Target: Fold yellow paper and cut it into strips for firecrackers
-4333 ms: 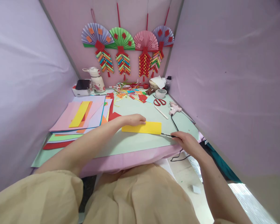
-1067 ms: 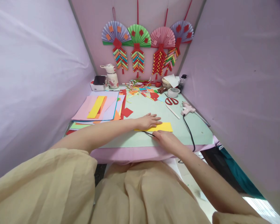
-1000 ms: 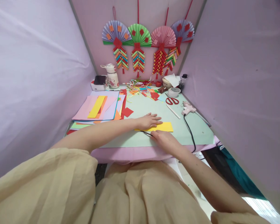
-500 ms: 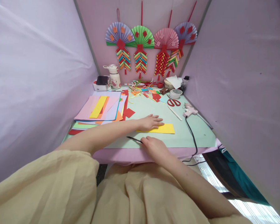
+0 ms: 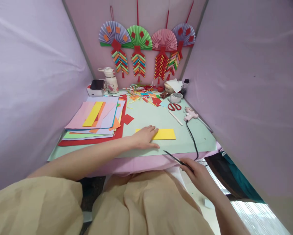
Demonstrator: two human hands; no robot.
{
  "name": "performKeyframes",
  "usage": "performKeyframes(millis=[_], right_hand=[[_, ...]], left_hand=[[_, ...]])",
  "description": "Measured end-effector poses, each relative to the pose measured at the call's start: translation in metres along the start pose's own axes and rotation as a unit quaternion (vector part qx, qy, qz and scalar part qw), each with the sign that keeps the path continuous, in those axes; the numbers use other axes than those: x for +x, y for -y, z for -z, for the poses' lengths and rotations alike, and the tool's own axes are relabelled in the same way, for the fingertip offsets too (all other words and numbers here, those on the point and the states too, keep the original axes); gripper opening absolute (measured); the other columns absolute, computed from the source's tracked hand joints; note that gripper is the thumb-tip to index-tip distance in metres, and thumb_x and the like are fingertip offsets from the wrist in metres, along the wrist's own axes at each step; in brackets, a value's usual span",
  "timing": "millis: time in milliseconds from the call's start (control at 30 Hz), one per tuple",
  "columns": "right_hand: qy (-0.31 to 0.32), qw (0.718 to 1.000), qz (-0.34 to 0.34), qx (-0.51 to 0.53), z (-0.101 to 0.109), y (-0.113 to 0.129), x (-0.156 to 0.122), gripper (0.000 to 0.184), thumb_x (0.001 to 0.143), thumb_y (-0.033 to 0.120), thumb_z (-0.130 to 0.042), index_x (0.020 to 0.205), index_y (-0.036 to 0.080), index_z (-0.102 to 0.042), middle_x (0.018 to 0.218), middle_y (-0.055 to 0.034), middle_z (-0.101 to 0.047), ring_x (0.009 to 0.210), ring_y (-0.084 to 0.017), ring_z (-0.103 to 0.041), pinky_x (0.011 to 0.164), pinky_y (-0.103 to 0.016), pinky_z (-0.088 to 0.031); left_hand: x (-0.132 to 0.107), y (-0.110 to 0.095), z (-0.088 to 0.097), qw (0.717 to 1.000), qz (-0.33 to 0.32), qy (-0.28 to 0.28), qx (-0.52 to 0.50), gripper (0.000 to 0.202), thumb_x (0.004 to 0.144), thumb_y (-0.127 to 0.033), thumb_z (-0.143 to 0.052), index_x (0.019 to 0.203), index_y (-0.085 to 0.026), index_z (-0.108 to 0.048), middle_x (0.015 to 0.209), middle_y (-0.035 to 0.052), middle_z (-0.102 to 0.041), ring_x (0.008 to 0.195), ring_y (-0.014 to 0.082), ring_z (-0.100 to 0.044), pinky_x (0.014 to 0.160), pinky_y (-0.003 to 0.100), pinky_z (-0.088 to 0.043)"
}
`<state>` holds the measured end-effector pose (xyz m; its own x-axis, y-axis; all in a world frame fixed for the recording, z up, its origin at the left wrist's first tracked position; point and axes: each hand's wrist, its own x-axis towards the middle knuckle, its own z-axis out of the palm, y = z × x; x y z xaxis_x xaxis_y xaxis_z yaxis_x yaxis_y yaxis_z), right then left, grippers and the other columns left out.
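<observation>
My left hand (image 5: pixel 146 137) lies flat with fingers spread across the left part of a yellow paper strip (image 5: pixel 166 134), pressing it to the pale green tabletop. Its thumb points right, just below the strip. At the table's front edge, my right hand (image 5: pixel 196 171) is closed around a slim craft knife (image 5: pixel 172 156) with a dark, pointed blade. The tip is aimed up and left, apart from the yellow strip. Part of the handle is hidden in my fingers.
Stacked coloured paper (image 5: pixel 75 116) lies left, with a red paper square (image 5: pixel 127 119) beside it. To the right are red-handled scissors (image 5: pixel 174 106), a white pen-like stick (image 5: pixel 175 117) and a corded glue gun (image 5: pixel 190 114). Paper scraps (image 5: pixel 142 94) and a bottle (image 5: pixel 111 81) stand behind.
My right hand has drawn the knife right and toward me, off the tabletop to its front edge. My left hand has slid left along the strip, its thumb now spread. The view has shifted.
</observation>
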<state>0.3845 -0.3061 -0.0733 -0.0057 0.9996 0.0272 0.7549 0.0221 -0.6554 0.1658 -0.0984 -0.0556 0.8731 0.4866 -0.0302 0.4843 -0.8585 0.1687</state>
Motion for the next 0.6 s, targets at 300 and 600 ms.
performKeyframes(millis=[300, 600], right_hand=[[-0.126, 0.992, -0.021, -0.009, 0.019, -0.031, -0.013, 0.024, 0.090, 0.040, -0.050, 0.107, 0.026, -0.061, 0.103, -0.0030, -0.070, 0.089, -0.020, -0.065, 0.076, -0.029, -0.050], [-0.221, 0.974, 0.002, -0.045, 0.031, -0.037, -0.001, 0.024, 0.089, 0.040, -0.054, 0.106, 0.025, -0.061, 0.101, -0.0031, -0.069, 0.088, -0.020, -0.065, 0.074, -0.028, -0.050]], left_hand=[[-0.043, -0.017, -0.010, 0.999, -0.011, -0.020, 0.027, 0.042, 0.096, -0.035, -0.038, 0.132, -0.016, -0.045, 0.138, 0.0114, -0.049, 0.128, 0.0226, -0.044, 0.106, 0.034, -0.031], [-0.016, 0.004, 0.054, 0.995, 0.035, 0.096, 0.021, 0.037, 0.094, -0.033, -0.036, 0.122, -0.024, -0.057, 0.112, 0.0073, -0.068, 0.098, 0.0230, -0.064, 0.076, 0.028, -0.043]])
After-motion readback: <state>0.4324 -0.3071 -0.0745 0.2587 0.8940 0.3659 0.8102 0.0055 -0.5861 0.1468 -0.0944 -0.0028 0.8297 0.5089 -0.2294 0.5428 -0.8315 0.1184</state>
